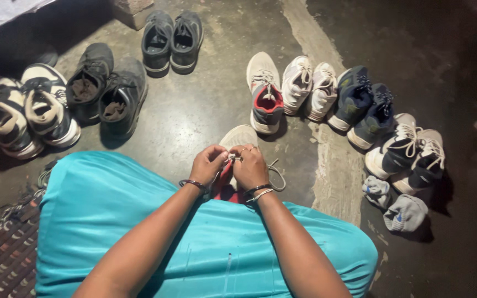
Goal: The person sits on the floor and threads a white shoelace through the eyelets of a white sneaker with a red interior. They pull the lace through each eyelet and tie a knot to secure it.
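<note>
Hands, left hand (208, 164) and right hand (249, 165), pinch the lace (274, 175) of a beige sneaker (239, 137) braced against the lap for steadiness.

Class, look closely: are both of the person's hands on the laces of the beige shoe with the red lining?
Yes: the left hand and right hand both pinch the laces of the beige shoe with red lining before the turquoise lap.

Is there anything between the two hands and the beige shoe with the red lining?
Nothing visible is in the way. The left hand and the right hand are already on the laces of the beige shoe, directly in front of the person.
</note>
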